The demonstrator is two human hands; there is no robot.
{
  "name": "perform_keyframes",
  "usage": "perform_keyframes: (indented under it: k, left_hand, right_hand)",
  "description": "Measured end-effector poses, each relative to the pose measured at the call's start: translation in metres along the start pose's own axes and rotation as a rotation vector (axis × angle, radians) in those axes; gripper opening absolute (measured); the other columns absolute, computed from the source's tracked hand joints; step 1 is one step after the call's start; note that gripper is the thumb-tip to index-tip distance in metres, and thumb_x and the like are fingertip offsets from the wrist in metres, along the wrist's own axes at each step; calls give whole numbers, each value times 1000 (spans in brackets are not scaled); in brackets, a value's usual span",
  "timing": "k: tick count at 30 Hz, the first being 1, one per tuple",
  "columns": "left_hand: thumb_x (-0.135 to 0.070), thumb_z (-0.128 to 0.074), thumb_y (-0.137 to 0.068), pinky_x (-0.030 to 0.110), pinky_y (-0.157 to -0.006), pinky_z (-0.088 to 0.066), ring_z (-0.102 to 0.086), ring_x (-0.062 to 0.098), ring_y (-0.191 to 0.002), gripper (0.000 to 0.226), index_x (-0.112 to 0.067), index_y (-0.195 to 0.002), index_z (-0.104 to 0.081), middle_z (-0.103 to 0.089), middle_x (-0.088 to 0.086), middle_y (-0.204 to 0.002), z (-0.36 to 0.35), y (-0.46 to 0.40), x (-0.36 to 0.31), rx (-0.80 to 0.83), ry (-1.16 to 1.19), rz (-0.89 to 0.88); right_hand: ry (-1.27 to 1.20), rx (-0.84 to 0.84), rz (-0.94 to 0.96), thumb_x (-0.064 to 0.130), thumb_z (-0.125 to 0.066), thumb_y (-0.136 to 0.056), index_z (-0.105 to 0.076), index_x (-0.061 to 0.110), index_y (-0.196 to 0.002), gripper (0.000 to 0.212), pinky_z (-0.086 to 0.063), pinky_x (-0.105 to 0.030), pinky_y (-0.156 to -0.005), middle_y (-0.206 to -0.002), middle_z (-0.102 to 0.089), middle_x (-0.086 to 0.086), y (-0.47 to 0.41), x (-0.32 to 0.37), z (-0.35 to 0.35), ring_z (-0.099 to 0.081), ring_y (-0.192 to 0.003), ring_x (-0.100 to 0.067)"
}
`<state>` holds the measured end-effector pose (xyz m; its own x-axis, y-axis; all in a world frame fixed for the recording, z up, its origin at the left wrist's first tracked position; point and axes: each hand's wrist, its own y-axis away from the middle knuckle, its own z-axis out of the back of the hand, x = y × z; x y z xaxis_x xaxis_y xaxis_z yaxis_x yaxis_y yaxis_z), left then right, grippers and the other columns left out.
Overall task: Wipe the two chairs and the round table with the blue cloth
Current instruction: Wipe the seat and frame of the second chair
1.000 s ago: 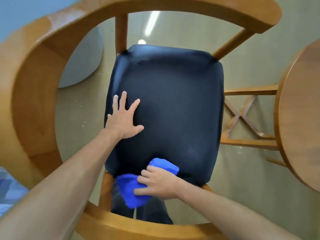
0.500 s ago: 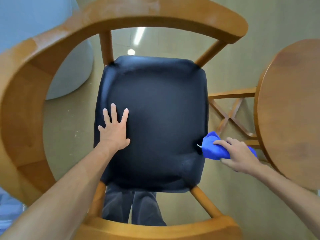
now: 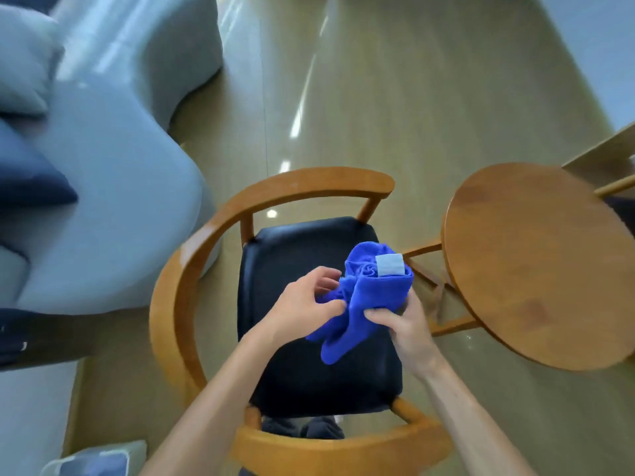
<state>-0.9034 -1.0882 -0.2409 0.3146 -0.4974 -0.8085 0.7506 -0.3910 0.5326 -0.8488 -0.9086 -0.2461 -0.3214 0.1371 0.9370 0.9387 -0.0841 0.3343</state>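
Observation:
A wooden chair with a curved armrest ring and a black padded seat stands directly below me. Above the seat I hold the bunched blue cloth, its pale label facing up. My left hand pinches the cloth's left side. My right hand grips it from the right and underneath. The round wooden table stands to the right of the chair. A part of a second wooden chair shows at the far right edge, mostly out of frame.
A pale blue sofa with a dark cushion fills the left side, close to the chair. Glossy wooden floor stretches ahead. A plastic-wrapped item lies on the floor at the bottom left.
My head has risen, so the chair looks smaller. My left hand left the seat and joined my right hand on the cloth, which came up from the seat's right edge to above the seat.

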Motion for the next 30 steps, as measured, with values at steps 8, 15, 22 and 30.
perform_keyframes:
  k: [8, 15, 22, 30]
  left_hand:
    - [-43, -68, -69, 34, -86, -54, -64, 1, -87, 48, -33, -113, -53, -68, -16, -96, 22, 79, -122, -75, -37, -285]
    - [-23, -67, -86, 16, -68, -51, -63, 1, -79, 27, -26, -109, -53, -68, -9, -89, 4, 131, -187, -306, -15, -456]
    - [-14, -63, -86, 23, -66, -53, -64, 9, -73, 28, -30, -105, -52, -68, -8, -81, -37, 173, -221, -399, -82, -507]
    - [-10, -58, -85, 14, -57, -43, -60, 5, -68, 30, -29, -107, -51, -67, -9, -84, -67, 202, -233, -512, -165, -507]
  right_hand:
    - [-418, 4, 75, 16, -54, -84, -52, 0, -129, 47, -42, -45, -98, -116, -58, -20, 53, 125, -24, -54, -109, -33]
    - [-154, -99, 260, 43, -69, -81, -55, 20, -128, 54, -48, -38, -98, -123, -66, -7, 97, 187, -14, -60, -118, -25]
    - [-146, -237, 339, 7, -63, -90, -46, 25, -134, 51, -51, -23, -90, -121, -64, 3, 135, 213, 40, -62, -110, -5]
    - [805, -198, 1046, 13, -55, -84, -63, 24, -111, 30, -46, -23, -90, -118, -57, 10, 164, 220, 71, -55, -107, -9]
